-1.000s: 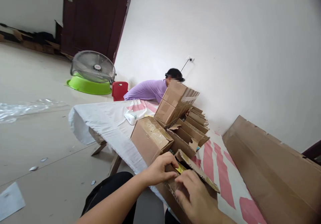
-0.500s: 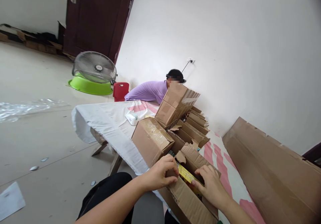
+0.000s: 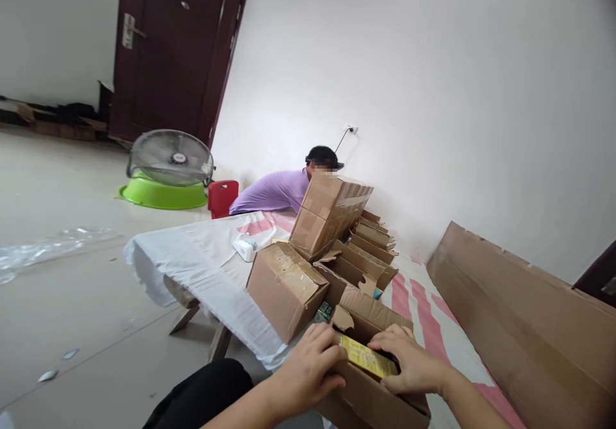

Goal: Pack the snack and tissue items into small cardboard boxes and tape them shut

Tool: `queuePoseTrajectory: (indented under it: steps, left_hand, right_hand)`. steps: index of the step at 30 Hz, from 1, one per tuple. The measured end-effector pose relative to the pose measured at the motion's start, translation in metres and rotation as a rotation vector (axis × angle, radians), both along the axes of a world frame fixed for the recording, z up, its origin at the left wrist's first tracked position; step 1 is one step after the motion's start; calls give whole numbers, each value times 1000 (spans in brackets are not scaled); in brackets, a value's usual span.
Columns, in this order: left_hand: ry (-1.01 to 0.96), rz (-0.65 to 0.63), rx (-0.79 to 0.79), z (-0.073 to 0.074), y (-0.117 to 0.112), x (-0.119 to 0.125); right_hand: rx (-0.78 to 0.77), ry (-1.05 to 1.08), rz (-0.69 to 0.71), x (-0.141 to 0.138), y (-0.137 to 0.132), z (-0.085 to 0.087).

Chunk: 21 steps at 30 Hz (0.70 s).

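Observation:
An open cardboard box stands at the near end of the table, with a yellow box lying inside it near the top. My left hand is curled at the box's left near rim, its fingers beside the left end of the yellow box and its thumb outside the wall. Around the right end of the yellow box, my right hand has its fingers on the far side and its thumb on the near side. Some fingertips of both hands are hidden. A torn flap sticks up behind the yellow box.
A closed carton and a taller carton stand beyond, beside a row of open boxes. A co-worker in purple leans at the table's far side. A large cardboard sheet stands at right; a fan is on the floor.
My view has tilted and shifted slightly. The near flap of the open box no longer stands up by my hands, and my right hand has closed around the yellow box's right end.

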<state>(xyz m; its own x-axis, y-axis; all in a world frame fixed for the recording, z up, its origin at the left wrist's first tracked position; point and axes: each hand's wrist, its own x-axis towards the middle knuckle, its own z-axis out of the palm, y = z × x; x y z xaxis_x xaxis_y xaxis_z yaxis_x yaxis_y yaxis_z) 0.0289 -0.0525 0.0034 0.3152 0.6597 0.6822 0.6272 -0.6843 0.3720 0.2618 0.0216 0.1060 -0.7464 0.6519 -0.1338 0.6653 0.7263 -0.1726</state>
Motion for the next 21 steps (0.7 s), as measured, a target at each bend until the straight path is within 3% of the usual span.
queuePoseTrajectory:
  steps: [3, 7, 10, 13, 17, 19, 21]
  left_hand:
    - [19, 42, 60, -8, -1, 5]
    - [36, 107, 168, -9, -2, 2]
    - [109, 154, 149, 3, 2, -10]
    - [220, 214, 13, 18, 13, -23]
    - [361, 145, -205, 48, 31, -30]
    - [254, 151, -254, 77, 43, -27]
    - [-2, 251, -205, 115, 60, -22]
  right_hand:
    - [109, -33, 10, -3, 4, -9]
    - [215, 105, -107, -14, 0, -15]
    - [181, 268, -201, -13, 2, 2]
    - [157, 528, -269, -3, 11, 32]
    - [265, 817, -355, 9, 35, 71]
    - [339, 849, -395, 10, 49, 88]
    - [403, 875, -433, 7, 62, 104]
